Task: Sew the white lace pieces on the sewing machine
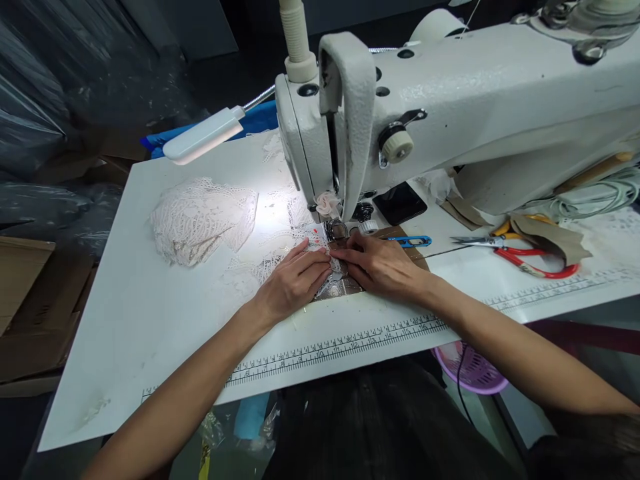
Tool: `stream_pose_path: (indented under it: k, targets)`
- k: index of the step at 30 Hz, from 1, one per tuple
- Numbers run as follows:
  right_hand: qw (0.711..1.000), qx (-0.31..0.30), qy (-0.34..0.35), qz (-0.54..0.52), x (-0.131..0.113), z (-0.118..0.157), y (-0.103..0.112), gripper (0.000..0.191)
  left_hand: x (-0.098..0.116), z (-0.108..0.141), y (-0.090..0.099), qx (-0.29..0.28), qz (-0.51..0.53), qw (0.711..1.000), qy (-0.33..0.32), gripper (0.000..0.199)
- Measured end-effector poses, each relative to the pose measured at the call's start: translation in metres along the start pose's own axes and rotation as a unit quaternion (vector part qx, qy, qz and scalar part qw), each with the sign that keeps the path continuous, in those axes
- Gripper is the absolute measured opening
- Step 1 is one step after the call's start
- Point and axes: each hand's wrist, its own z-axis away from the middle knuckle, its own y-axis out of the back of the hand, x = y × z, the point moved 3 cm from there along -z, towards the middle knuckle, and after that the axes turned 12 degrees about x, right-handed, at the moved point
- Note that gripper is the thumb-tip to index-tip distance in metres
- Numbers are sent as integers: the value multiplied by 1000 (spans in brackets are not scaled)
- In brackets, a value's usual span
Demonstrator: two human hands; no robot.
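A dark garment (380, 420) is nearest; beyond, at the sewing machine (450, 87), the lace piece (267, 265) runs leftward from beneath both hands, the left hand (295, 277), laid flat, covering more than the bent right hand (383, 267); I cannot tell if either pinches; needle and lace edges are hidden

Left hand (295, 280) and right hand (383, 263) bare, slim forearms (200, 377) bare too. Blackish garment (380, 427) near centre, faint creases, looks plain. More dark cloth (590, 437) near right; sleeve or not, unclear.
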Motion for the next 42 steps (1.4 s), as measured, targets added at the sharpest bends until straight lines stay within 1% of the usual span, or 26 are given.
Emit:
stream_pose_path:
  k: [4,7,11,15,18,23,25,28,32,38,42]
  targets:
    - [998,22,-13,-51,1,4,3,38,0,0,0,-9,-3,1000,-1,8]
    - [996,14,-11,-82,0,7,5,35,0,1,-1,2,-9,1000,-7,8]
    - [997,0,0,-71,-4,8,6,33,0,3,-2,8,-6,1000,-5,8]
    - [999,11,31,-43,-8,6,7,30,1,3,-1,-2,0,1000,6,10]
    - [998,11,51,-27,-10,5,7,30,-1,0,5,-11,-2,1000,12,11]
    - [998,19,56,-30,-12,7,7,31,-9,-8,20,34,-94,995,-3,6]
    - [998,25,55,-30,-13,7,7,30,-9,-9,20,22,-109,994,-17,7]
    - [998,30,53,-29,-14,8,8,29,-8,-8,13,-23,-100,994,-36,13]
    - [997,29,55,-35,-14,8,9,30,-10,-5,6,-64,-105,992,-28,20]
    - [997,28,62,-37,-13,9,8,31,-11,-1,5,-91,-127,987,-32,24]
    - [997,19,63,-34,-12,10,7,32,-11,-1,3,-100,-129,986,-36,24]
